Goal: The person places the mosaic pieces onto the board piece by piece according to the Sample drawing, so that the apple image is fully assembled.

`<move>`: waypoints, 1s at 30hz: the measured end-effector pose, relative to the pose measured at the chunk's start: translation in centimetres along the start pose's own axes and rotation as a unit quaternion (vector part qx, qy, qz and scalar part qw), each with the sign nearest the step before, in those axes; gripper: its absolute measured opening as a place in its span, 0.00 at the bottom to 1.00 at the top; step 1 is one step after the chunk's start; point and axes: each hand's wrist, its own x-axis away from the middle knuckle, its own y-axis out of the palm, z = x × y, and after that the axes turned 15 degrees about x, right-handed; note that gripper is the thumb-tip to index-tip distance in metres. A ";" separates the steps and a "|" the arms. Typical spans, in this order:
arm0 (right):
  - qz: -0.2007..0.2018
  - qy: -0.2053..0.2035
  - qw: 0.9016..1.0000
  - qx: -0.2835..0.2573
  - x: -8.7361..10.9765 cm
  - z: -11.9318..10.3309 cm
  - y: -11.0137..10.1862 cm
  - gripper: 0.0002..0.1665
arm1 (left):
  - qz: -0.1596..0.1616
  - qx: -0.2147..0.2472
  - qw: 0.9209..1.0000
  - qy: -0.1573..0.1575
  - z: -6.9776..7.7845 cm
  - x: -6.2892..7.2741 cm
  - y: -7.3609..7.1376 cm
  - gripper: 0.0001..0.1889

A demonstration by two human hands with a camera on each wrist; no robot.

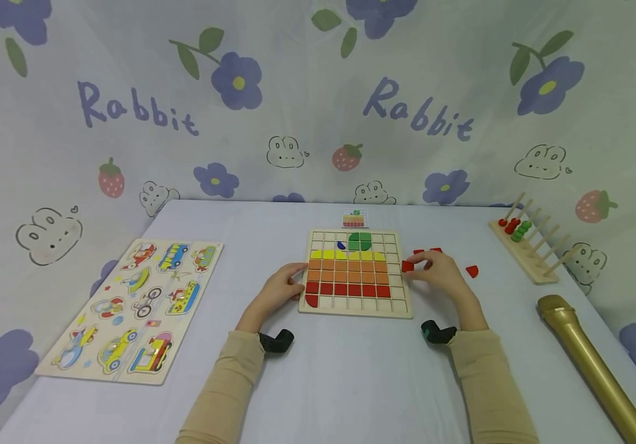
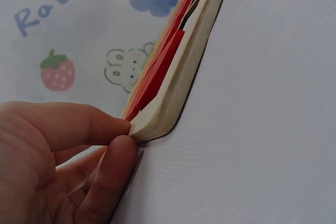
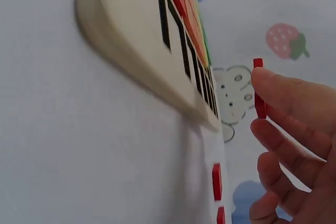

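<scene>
A wooden grid board [image 1: 351,306] lies at mid-table, bearing rows of yellow, orange and red tiles. Near its top are a round green shape [image 1: 359,241] and a small blue piece [image 1: 341,245]; a red quarter-round tile [image 1: 311,300] fills the lower left corner. My left hand [image 1: 277,288] holds the board's left edge, fingertips at the corner in the left wrist view. Just off the right edge, my right hand [image 1: 441,274] pinches a red tile [image 3: 259,88] between thumb and finger, raised above the table in the right wrist view. Its other fingers are loosely bent.
Red pieces [image 3: 217,182] lie right of the board, one a quarter-round [image 1: 472,271]. A picture card [image 1: 355,218] sits behind the board. At left lies a vehicle puzzle [image 1: 145,308]; at right are a peg rack with beads [image 1: 534,262] and a gold microphone [image 1: 590,364].
</scene>
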 end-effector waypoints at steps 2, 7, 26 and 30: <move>-0.003 -0.011 1.000 -0.006 0.0 -1.5 0.3 0.24 | 0.002 -0.001 1.000 -0.004 0.0 0.0 0.0 0.29; -0.001 -0.071 0.997 -0.018 0.1 -4.9 1.9 0.21 | 0.002 -0.004 1.000 -0.002 -0.1 -0.1 0.0 0.29; -0.055 -0.281 0.955 0.075 0.9 -13.1 7.1 0.09 | -0.006 0.000 1.000 0.009 0.0 0.2 -0.1 0.28; -0.042 -0.288 0.952 0.099 1.1 -13.3 7.1 0.10 | -0.007 0.004 1.000 0.010 0.2 0.2 -0.2 0.28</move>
